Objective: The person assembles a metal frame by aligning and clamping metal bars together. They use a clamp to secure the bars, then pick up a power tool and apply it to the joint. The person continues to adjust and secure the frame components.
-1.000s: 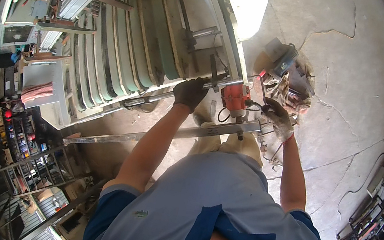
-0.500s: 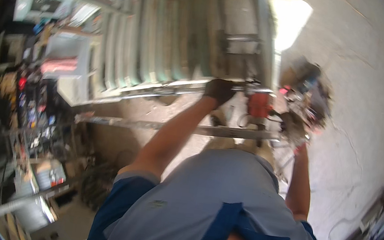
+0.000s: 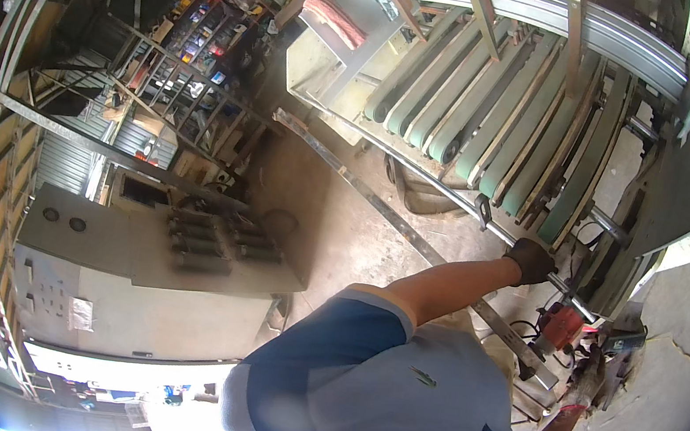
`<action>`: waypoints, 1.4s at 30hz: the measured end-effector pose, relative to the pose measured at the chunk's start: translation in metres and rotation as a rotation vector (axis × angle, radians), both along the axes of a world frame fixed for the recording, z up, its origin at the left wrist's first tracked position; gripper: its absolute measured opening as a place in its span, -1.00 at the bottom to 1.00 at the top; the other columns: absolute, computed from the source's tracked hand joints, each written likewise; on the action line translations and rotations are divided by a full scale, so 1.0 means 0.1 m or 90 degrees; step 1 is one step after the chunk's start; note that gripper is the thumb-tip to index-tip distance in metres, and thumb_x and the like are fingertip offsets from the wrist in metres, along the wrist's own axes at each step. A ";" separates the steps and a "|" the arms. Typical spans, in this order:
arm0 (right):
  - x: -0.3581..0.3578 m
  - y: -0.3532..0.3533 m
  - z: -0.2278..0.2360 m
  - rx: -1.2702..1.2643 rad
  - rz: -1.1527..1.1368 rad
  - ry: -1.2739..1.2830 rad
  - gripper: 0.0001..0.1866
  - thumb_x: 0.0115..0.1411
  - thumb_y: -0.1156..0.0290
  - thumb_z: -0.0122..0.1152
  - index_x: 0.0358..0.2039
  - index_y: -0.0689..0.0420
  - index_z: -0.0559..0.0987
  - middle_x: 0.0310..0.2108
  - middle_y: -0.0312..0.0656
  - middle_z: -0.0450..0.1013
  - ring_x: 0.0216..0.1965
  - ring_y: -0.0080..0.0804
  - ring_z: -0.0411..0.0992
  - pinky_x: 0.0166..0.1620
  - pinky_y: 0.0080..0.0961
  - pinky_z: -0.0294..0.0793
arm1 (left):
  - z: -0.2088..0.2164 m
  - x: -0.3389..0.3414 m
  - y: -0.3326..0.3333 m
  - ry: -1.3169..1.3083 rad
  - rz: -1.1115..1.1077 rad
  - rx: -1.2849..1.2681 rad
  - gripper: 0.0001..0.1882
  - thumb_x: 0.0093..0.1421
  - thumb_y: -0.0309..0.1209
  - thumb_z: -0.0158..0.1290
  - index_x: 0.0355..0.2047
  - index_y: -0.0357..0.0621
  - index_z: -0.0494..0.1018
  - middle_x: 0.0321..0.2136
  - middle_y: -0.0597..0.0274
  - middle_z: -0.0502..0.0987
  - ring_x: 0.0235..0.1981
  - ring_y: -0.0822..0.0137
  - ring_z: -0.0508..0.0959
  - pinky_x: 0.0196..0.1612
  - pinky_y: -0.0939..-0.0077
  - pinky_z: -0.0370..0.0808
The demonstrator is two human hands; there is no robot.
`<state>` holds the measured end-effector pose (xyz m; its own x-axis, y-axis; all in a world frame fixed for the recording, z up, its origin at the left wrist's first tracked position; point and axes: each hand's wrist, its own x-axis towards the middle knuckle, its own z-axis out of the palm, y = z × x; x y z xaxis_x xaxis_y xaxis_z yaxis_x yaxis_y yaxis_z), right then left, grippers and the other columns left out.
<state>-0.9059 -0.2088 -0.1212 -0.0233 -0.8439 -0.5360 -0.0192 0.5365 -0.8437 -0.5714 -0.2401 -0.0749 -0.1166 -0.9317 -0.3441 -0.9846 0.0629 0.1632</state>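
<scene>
My left hand point(image 3: 531, 263), in a dark glove, is closed around a long shiny metal rod point(image 3: 499, 231) that runs along the near edge of a machine with green belts. Just beyond it on the right, a red motor-like unit point(image 3: 560, 326) sits at the rod's end. My right hand point(image 3: 585, 387), in a greyish glove, is close beside that red unit, near a dark block-shaped object point(image 3: 625, 340). Its fingers are blurred among clutter, so whether it grips anything is unclear. A long flat metal bar point(image 3: 413, 240) crosses below my left forearm.
The machine's parallel green belts point(image 3: 498, 149) stand ahead, with a grey panel point(image 3: 679, 190) at their right. At left are a large grey cabinet point(image 3: 143, 310), metal frames point(image 3: 105, 146) and a cluttered shelf point(image 3: 201, 42). A folded pink cloth point(image 3: 334, 19) lies on a tray. Concrete floor spreads right.
The view has swung left, so the machine and my hands now appear farther right and the grey cabinet shows. My left hand stays on the rod; my right stays near the red unit.
</scene>
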 end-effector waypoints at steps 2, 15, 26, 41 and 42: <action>-0.06 0.00 -0.18 -0.043 0.017 0.037 -0.71 0.32 0.17 0.04 -0.16 0.06 0.64 -0.68 -0.52 0.21 -0.73 -0.74 0.06 -0.65 -0.65 0.01 | 0.02 -0.01 -0.01 -0.010 -0.013 0.012 -0.75 0.25 -0.11 -0.03 -0.16 0.39 0.62 -0.32 0.36 0.66 -0.27 0.20 0.68 -0.30 0.14 0.57; -0.05 0.15 0.88 -0.205 -0.337 0.177 -0.54 0.37 0.06 0.04 0.05 0.17 0.53 -0.41 -0.41 0.31 -0.46 -0.58 0.22 -0.45 -0.59 0.27 | -0.21 -0.05 0.00 0.064 0.036 -0.064 -0.78 0.14 -0.22 0.02 -0.29 0.13 0.63 -0.35 0.23 0.65 -0.31 0.10 0.67 -0.28 0.11 0.55; 2.69 0.89 1.02 -0.742 0.275 0.528 -0.68 0.35 0.28 0.03 -0.02 0.20 0.54 -0.24 -0.08 0.52 -0.15 -0.17 0.52 -0.13 -0.28 0.54 | 0.40 1.61 1.88 0.618 -0.037 -0.266 -0.50 0.29 0.04 0.02 0.01 -0.10 0.48 0.03 0.01 0.53 -0.10 0.05 0.60 0.02 0.14 0.51; 7.91 2.25 1.48 -0.737 0.816 0.139 -0.76 0.24 0.29 0.20 -0.11 0.06 0.56 -0.31 -0.03 0.52 -0.29 0.02 0.52 -0.29 -0.12 0.49 | 0.97 5.62 3.73 0.655 0.547 -0.581 -0.68 0.37 -0.42 -0.12 0.08 -0.15 0.46 -0.03 0.02 0.54 -0.02 0.11 0.58 -0.02 0.36 0.54; 8.18 2.27 1.45 -0.714 0.834 0.092 -0.73 0.28 0.25 0.18 -0.07 0.07 0.56 -0.24 -0.01 0.54 -0.20 0.02 0.52 -0.16 -0.15 0.48 | 0.98 5.94 3.81 0.589 0.552 -0.552 -0.66 0.36 -0.43 -0.09 0.12 -0.13 0.44 -0.02 0.04 0.55 -0.01 0.18 0.58 -0.01 0.37 0.54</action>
